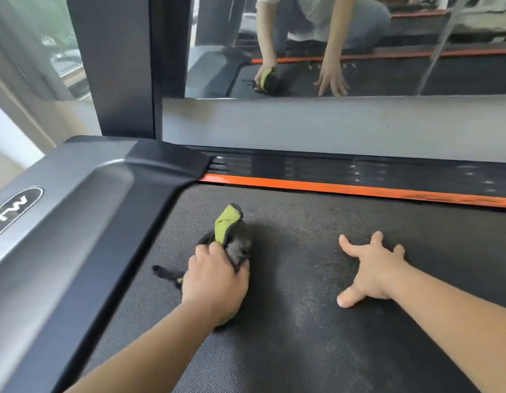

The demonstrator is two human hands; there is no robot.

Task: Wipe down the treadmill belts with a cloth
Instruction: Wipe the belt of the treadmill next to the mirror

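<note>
A dark textured treadmill belt (317,321) fills the lower middle of the head view. My left hand (215,282) grips a bunched grey and green cloth (227,225) and presses it onto the belt near the motor cover. A green fold of the cloth sticks up beyond my fingers, and a grey tail trails out to the left. My right hand (373,270) rests flat on the belt with fingers spread, to the right of the cloth.
A grey and black motor cover (76,217) bounds the belt on the left. An orange stripe (345,190) and a black side rail (359,168) run along the far edge. Beyond stands a mirror (359,46) reflecting me, with a dark pillar (118,66) beside it.
</note>
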